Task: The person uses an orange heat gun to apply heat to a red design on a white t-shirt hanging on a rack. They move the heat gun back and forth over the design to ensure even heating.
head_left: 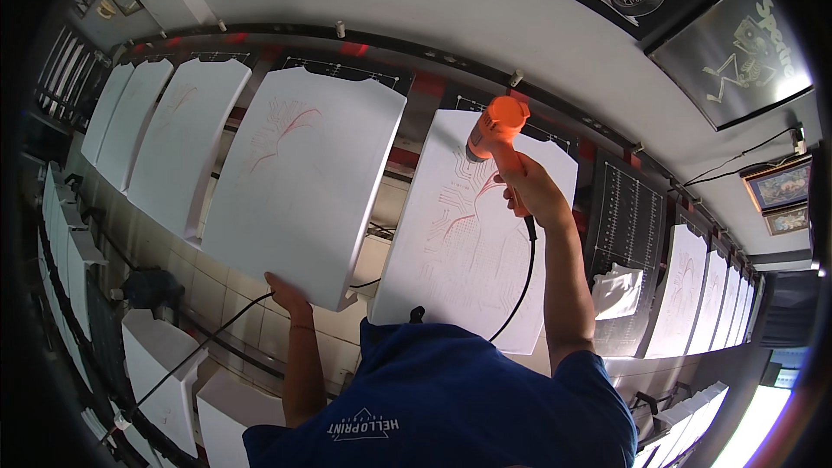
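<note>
Heat gun (pixel 501 128) slants, nozzle (pixel 474 152) facing lower left

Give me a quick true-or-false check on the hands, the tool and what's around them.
1. The right hand grips an orange gun-shaped tool. True.
2. The left hand is up beside the right hand. False: it is lower and to the left, at the near edge of a white panel.
3. A black cord runs down from the tool's handle. True.
4. The branching linework on the panel below the tool is green. False: it is red.
5. A framed skeleton picture hangs at upper right. True.
</note>
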Demonstrator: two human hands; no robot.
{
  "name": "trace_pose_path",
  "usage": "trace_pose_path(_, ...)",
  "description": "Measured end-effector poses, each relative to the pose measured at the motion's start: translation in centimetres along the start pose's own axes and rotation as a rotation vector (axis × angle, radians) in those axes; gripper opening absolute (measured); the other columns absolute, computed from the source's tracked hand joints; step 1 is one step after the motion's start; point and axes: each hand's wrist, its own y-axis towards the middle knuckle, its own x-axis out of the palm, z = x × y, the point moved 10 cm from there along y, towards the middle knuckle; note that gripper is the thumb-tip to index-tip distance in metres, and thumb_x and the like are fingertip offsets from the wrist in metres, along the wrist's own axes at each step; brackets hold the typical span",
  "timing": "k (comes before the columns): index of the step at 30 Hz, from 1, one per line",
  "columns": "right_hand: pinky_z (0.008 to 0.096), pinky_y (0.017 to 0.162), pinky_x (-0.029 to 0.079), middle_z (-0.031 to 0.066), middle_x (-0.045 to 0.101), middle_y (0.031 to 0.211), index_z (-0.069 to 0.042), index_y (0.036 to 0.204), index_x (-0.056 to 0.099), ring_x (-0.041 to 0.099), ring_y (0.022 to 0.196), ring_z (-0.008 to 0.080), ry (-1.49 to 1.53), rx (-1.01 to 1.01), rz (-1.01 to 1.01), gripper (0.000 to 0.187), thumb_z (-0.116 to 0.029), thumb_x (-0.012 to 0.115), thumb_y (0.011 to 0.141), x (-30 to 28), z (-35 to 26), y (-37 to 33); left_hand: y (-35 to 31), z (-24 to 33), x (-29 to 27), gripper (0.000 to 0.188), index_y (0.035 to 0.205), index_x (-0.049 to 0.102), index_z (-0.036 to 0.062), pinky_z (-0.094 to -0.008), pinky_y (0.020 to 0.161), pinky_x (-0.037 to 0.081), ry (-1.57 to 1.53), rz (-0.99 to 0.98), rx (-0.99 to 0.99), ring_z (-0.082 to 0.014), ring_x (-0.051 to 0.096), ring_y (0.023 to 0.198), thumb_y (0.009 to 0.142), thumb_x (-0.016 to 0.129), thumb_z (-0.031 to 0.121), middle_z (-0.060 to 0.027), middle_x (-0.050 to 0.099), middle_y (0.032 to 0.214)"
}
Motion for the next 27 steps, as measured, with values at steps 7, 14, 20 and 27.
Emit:
trace_pose_path(7,0.0242,0.053,0.049,0.0094,0.063,0.091,0.003,0.118,0.052,0.053,0.065,0.0096,0.040,-0.024,-0.007,0.035,-0.018,0.050,0.091,1.4,-0.9,1.3,1.7,-1.6,-1.0,0.071,0.130,0.044,-0.0094,-0.0391,0.095,0.045,-0.001,-0.008,-0.014,-0.0299,0.055,0.110,0.097,0.040,0.053,-0.0177,0.052,0.128)
trace_pose_path(14,0.0247,0.053,0.049,0.0097,0.062,0.093,0.003,0.117,0.053,0.054,0.065,0.0101,0.046,0.006,-0.027,0.034,-0.018,0.050,0.090,1.8,-1.3,0.9,1.6,-1.5,-1.0,0.070,0.129,0.045,-0.0085,-0.0391,0.095,0.046,0.033,-0.031,-0.009,-0.0290,0.055,0.109,0.097,0.039,0.053,-0.0178,0.053,0.128)
trace_pose_path(20,0.0256,0.054,0.050,0.0097,0.061,0.093,0.004,0.114,0.054,0.057,0.066,0.0118,-0.066,0.042,-0.081,0.035,-0.022,0.050,0.090,1.7,-0.6,-0.4,1.5,-1.2,-1.0,0.071,0.130,0.044,-0.0088,-0.0387,0.095,0.045,0.049,-0.017,0.015,-0.0297,0.054,0.110,0.097,0.039,0.053,-0.0183,0.052,0.128)
trace_pose_path(27,0.0256,0.055,0.052,0.0117,0.063,0.095,0.005,0.118,0.053,0.057,0.066,0.0116,-0.106,0.051,-0.117,0.038,-0.021,0.051,0.091,1.4,0.1,-2.6,0.7,-0.7,-0.5,0.074,0.130,0.043,-0.0111,-0.0385,0.096,0.045,0.037,-0.006,-0.021,-0.0304,0.054,0.111,0.096,0.040,0.054,-0.0185,0.052,0.129)
